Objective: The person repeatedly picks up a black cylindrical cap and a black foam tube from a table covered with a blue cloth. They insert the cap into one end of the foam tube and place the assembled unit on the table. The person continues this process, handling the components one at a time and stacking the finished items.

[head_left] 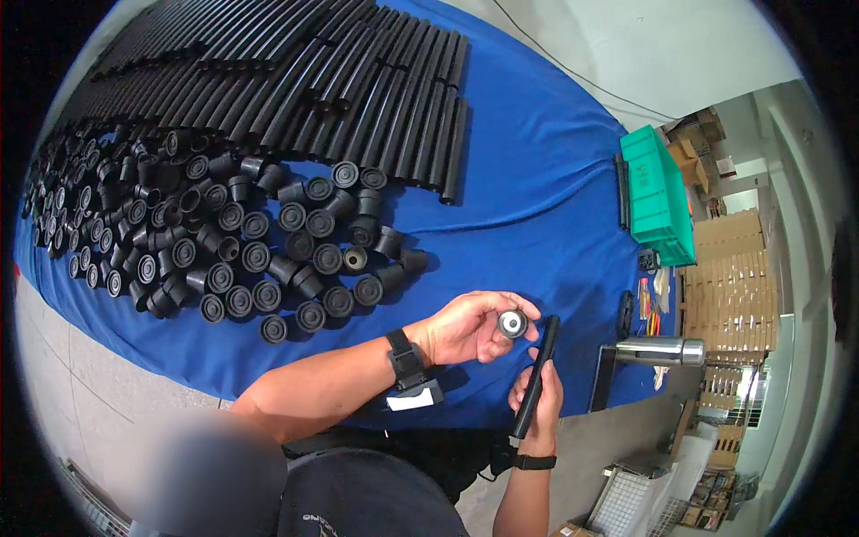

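- The left hand point(465, 327) has its fingers wrapped around a small black cap point(512, 323), held above the blue cloth's point(537, 179) near edge.
- The right hand point(540, 398) grips a black tube point(535, 376), upright beside the cap.
- A green crate point(658, 197) sits at the cloth's right edge; its contents are hidden.
- Loose caps point(224, 242) and rows of tubes point(358, 80) fill the left and far parts; bare cloth lies between them and the crate.

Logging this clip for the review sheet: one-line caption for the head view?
Left hand holds a cap, right hand a black tube, over a blue cloth spread with caps and tubes.

L hand point(470, 329), R hand point(540, 403): fingers curled
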`<state>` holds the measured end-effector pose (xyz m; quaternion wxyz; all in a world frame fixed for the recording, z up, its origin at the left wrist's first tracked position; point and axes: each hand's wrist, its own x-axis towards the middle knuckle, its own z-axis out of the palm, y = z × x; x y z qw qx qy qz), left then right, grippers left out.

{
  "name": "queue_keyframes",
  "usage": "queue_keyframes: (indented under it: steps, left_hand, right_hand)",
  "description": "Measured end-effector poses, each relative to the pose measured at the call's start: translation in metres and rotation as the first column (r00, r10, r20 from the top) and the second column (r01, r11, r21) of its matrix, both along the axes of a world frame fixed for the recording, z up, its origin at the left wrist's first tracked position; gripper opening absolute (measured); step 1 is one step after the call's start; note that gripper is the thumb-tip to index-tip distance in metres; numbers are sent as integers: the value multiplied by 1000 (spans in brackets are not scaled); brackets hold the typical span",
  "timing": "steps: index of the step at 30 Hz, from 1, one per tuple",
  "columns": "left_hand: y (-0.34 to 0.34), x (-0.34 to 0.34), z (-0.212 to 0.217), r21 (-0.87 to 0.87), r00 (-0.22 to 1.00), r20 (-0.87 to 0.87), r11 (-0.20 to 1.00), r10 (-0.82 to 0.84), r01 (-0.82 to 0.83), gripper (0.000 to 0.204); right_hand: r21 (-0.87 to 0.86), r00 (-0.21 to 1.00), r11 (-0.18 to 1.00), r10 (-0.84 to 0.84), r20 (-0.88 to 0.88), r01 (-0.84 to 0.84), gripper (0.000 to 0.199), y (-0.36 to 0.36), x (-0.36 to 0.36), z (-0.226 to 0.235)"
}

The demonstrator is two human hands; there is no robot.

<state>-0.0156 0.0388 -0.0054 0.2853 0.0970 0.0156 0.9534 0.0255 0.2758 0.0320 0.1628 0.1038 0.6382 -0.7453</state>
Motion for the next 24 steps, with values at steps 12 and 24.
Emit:
queue_keyframes:
  steps: [12, 24]
  left_hand:
    - [-9, -6, -4, -175, 961, 120, 959, 248, -225, 26]
    - [-4, -4, 4, -338, 921, 50, 875, 385, -347, 39]
  right_hand:
    - [49, 986, 985, 161, 39, -163, 56, -28, 39, 25]
    - [-94, 922, 922, 381, 68, -375, 54, -75, 58, 33]
